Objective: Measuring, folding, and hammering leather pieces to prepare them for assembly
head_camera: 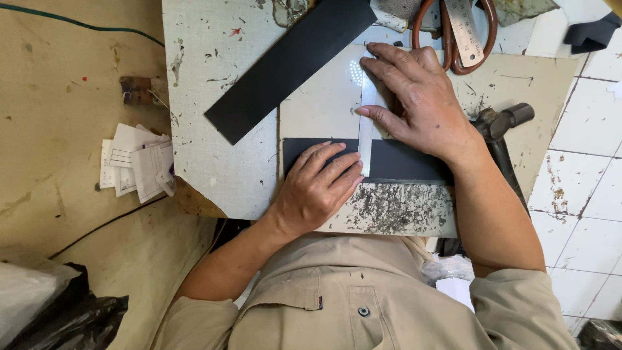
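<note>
My left hand (317,188) lies flat on the left end of a short black strip (405,162), fingertips against a narrow metal ruler (366,139). The ruler stands across the strip. My right hand (421,104) presses down on the ruler with spread fingers, thumb at its edge. Strip and ruler rest on a beige cutting slab (317,104) whose near edge is scraped and speckled dark. Whether a blade sits under my left fingers is hidden.
A longer black strip (285,65) lies diagonally on the grey speckled board (214,129). Scissors with brown handles (489,29) and a second steel ruler (463,29) lie at the far edge. A dark metal tool (502,123) is at the right, folded papers (139,165) at the left, white tiles (583,194) beyond.
</note>
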